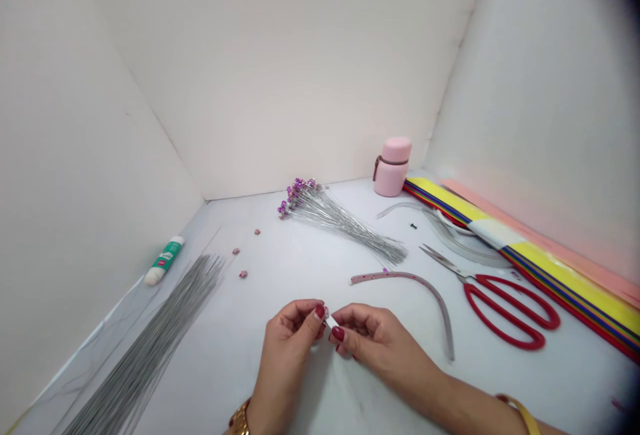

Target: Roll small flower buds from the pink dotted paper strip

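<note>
My left hand (295, 338) and my right hand (367, 338) meet low in the middle of the view. Between them is a narrow white strip (331, 322), pinched by the fingertips of both. Its upper left end looks pinkish and folded at my left thumb; finer detail is too small to make out. Up and to the left lie three small pink star-like pieces (243, 274), apart from each other on the white table (280, 268). To the right of my right hand curves a bundle of thin strips (420, 279), pale grey with red specks near one end.
Red-handled scissors (500, 308) lie partly open at right, near stacked coloured sheets (465, 207) and a curved pale strip bundle (465, 245). Grey wires (150, 348) and a glue stick (165, 260) are at left. Purple-tipped silver stems (345, 220) and a pink flask (393, 172) stand farther back.
</note>
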`<state>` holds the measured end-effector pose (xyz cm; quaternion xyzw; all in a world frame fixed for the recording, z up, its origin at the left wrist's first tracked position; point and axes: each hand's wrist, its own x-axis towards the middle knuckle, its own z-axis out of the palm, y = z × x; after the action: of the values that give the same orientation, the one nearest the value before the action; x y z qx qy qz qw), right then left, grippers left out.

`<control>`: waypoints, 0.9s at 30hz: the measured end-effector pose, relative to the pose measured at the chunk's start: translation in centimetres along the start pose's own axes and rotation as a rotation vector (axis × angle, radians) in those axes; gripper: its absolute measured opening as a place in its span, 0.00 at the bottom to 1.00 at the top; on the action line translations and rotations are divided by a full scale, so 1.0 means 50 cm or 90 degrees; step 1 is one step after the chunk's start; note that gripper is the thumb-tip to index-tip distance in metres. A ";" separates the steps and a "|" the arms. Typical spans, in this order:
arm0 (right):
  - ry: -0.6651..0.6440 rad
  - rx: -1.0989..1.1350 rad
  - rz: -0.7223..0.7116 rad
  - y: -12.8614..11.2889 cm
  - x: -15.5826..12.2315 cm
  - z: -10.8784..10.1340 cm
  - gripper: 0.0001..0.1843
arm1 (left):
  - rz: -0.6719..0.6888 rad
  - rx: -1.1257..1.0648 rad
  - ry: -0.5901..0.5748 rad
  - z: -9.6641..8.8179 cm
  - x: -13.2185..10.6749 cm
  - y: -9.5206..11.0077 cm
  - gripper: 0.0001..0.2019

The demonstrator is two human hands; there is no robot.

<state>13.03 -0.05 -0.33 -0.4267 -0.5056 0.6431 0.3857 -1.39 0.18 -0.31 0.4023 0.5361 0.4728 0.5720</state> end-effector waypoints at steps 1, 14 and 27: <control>0.005 -0.013 0.002 0.000 0.001 0.000 0.07 | -0.007 -0.002 0.002 0.000 0.000 0.000 0.06; 0.004 0.019 0.011 0.008 0.002 -0.003 0.13 | -0.030 -0.042 -0.096 0.001 -0.001 -0.002 0.09; -0.031 0.083 0.058 0.005 0.007 -0.013 0.18 | -0.035 -0.034 -0.200 -0.005 0.006 0.004 0.10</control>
<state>13.50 0.46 -0.73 -0.4076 -0.4517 0.7018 0.3706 -1.65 0.50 -0.22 0.4412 0.4377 0.4024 0.6722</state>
